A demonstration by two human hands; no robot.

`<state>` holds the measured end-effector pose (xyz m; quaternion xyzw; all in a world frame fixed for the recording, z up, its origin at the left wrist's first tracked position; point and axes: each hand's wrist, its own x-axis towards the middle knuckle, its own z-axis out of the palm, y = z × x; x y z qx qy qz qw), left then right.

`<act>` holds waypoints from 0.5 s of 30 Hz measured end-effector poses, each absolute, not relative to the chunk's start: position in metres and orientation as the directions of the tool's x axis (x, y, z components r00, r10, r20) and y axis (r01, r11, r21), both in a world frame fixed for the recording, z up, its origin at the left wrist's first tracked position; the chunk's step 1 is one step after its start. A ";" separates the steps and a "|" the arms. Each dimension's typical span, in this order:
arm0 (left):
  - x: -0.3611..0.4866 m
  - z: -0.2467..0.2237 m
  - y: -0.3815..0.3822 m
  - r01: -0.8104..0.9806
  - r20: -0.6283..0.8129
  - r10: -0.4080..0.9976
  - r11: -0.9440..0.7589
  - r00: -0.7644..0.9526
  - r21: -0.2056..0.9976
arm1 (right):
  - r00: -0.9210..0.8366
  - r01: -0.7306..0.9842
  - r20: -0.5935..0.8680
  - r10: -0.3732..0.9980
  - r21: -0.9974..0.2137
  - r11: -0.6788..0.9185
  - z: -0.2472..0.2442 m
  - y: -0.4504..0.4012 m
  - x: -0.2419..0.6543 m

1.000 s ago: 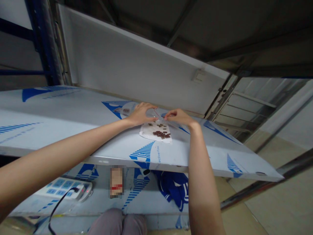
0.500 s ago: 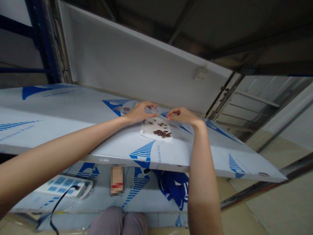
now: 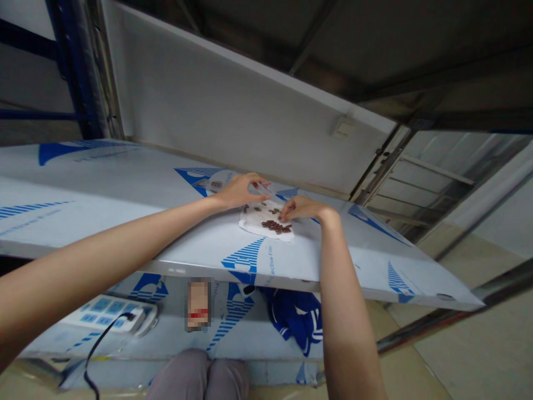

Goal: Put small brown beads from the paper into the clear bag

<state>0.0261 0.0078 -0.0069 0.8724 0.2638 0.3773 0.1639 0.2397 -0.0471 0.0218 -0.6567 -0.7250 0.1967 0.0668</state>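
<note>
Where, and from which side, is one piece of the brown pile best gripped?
Pinch its long sides, probably from above, at the near edge of the brown pile: the pieces look small, elongated and crowded on the white sheet.

From my end I see a film-covered bench [image 3: 108, 191]: white paper [image 3: 252, 221] under my right grip [image 3: 306, 207], a small clear packet [image 3: 215, 184] beside my left grip [image 3: 238, 190].

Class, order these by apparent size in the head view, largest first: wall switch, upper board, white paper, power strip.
1. Upper board
2. Power strip, partly hidden
3. White paper
4. Wall switch
</note>
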 end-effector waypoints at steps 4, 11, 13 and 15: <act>0.027 -0.006 0.005 0.326 0.575 0.569 -0.817 0.588 0.475 | -0.157 0.853 0.177 0.972 -0.472 0.223 0.034 -0.053 0.232; 0.031 -0.007 0.005 0.314 0.580 0.551 -0.829 0.600 0.463 | -0.180 0.828 0.426 0.887 -0.421 0.370 0.040 -0.053 0.207; 0.031 -0.008 0.006 0.313 0.585 0.554 -0.827 0.592 0.467 | -0.138 0.833 0.485 0.864 -0.414 0.366 0.039 -0.052 0.207; 0.030 -0.008 0.007 0.309 0.583 0.564 -0.820 0.585 0.482 | -0.077 0.838 0.525 0.848 -0.427 0.340 0.039 -0.053 0.211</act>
